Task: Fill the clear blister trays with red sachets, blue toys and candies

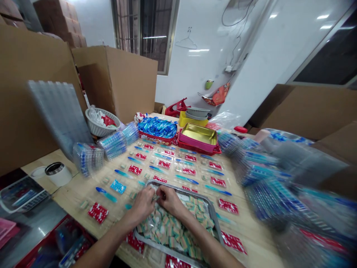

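My left hand [143, 203] and my right hand [169, 200] are close together over the far left part of a grey metal tray [214, 217]. Both are closed, with fingertips pinched; whatever is between them is too small or hidden to make out. The tray holds a heap of small striped blocks [174, 232] in green and beige. Around it, rows of clear plastic blister packs hold blue pen-like sticks [106, 193], red packets with white marks [98, 213] and small blocks. One packet [118, 186] is blue.
Behind the rows stand a red tub of blue sticks [157, 128] and a gold-lined tin [199, 134]. Stacks of filled packs [264, 197] line the right side, blurred. At left are a white mug [59, 174], more packs [87, 158] and a basket [102, 128].
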Tool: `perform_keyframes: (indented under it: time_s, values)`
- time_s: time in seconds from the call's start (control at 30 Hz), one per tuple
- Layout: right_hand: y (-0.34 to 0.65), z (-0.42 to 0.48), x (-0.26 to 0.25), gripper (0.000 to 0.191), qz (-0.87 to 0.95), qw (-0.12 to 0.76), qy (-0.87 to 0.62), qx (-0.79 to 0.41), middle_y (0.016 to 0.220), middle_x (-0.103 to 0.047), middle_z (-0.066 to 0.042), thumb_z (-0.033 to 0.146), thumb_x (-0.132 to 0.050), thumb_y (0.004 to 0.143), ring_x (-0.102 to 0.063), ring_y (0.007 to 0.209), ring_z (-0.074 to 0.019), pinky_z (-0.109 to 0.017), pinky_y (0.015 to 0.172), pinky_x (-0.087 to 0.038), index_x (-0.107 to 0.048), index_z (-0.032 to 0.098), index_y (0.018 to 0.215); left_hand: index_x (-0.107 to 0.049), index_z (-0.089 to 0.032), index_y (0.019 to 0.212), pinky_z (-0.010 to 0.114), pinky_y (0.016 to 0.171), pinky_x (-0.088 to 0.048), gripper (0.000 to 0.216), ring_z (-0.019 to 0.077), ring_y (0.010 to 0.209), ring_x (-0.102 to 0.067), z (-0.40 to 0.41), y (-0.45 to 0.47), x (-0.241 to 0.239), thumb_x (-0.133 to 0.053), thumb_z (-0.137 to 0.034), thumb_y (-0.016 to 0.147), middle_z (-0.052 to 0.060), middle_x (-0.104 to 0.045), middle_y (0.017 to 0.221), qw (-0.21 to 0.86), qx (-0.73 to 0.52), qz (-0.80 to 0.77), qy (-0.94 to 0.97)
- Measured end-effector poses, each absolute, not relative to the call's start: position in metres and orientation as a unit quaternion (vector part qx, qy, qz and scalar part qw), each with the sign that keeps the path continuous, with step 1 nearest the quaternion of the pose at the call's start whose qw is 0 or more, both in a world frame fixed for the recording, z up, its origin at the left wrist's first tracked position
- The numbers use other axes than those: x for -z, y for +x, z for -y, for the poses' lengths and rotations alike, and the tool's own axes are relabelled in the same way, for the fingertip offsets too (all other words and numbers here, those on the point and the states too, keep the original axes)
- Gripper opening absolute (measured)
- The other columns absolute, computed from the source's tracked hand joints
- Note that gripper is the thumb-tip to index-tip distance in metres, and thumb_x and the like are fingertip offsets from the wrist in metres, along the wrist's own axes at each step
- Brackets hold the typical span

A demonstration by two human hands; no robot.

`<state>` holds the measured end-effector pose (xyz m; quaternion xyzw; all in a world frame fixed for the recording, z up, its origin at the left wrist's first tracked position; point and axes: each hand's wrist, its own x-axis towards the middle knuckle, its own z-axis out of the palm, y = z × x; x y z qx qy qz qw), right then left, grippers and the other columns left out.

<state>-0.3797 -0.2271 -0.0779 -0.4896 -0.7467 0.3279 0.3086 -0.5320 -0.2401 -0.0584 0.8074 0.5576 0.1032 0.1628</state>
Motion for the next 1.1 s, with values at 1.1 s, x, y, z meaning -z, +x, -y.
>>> perform_keyframes:
  time_s: [1.1]
  values:
    - [-0.388, 0.226, 0.073, 0.021, 0.739, 0.313, -0.492, -0.338, 0.062, -0.056, 0.003, 0.002, -0.048, 0.057, -0.048, 0.059, -0.0108, -0.02, 0.056, -0.033, -0.057, 0.017, 0.069, -0.057, -0.017, 0.085, 0.028, 0.08, -0.041, 0.018, 0.0205, 0.094, -0.06, 0.242, -0.536, 0.065, -0.049, -0.007, 0.073, 0.007, -0.065, 0.094, 0.197, -0.127, -0.573, 0.786]
